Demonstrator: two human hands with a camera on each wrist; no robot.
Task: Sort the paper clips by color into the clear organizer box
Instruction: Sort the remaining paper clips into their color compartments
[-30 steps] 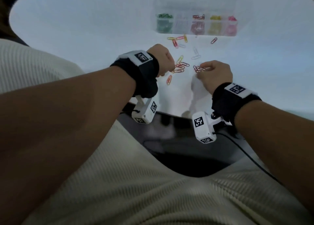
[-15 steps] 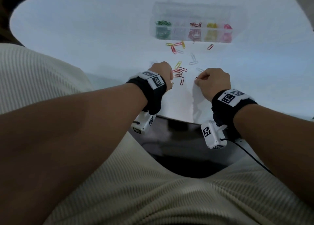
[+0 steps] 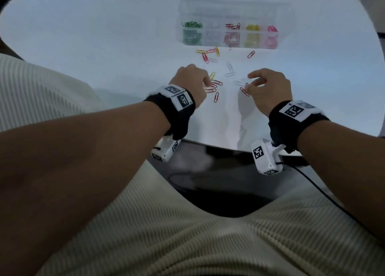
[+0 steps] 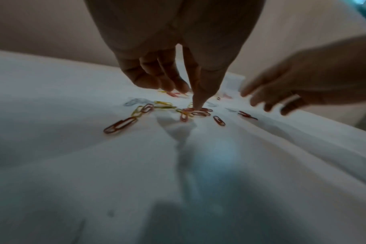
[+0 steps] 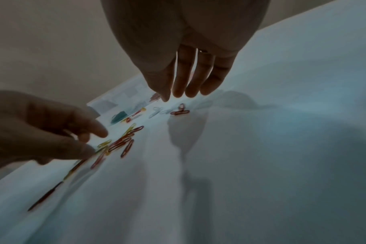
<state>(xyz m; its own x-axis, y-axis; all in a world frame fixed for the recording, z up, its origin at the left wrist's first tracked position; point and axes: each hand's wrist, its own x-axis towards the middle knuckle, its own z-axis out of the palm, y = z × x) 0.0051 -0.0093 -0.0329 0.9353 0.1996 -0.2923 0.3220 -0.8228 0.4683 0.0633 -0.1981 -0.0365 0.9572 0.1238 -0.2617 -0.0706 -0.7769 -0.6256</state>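
A person seated at a round white table (image 3: 104, 46) works both bare hands over a scatter of coloured wire paper clips, sorting them by colour into a clear plastic organizer box (image 3: 231, 15) that stands at the far side of the table, well apart from the hands. The box already holds sorted lots, reading left to right as green, pale or clear, red, yellow and pink.

The left hand (image 3: 190, 81) hovers low over a small cluster of red paper clips (image 3: 214, 86), its forefinger straightened and its tip pressing down on one red clip in the left wrist view, while the other fingers (image 4: 155, 77) curl loosely behind; it grips nothing, and appears to be pinning or dragging the clip so that it can be picked out of the pile. A yellow paper clip (image 3: 212, 75) lies just beside the cluster.

The right hand (image 3: 268, 86) hangs open just above the cloth, fingers (image 5: 186, 79) relaxed and slightly spread, holding nothing. A loose pair of red clips (image 5: 180, 111) lies directly below its fingertips, probably the next pick, though blur in the wrist view makes it hard to say whether a fingertip touches them.

More clips, red, yellow and pale, lie nearer the box (image 3: 208, 53), with one red clip (image 3: 251, 54) off to the right.
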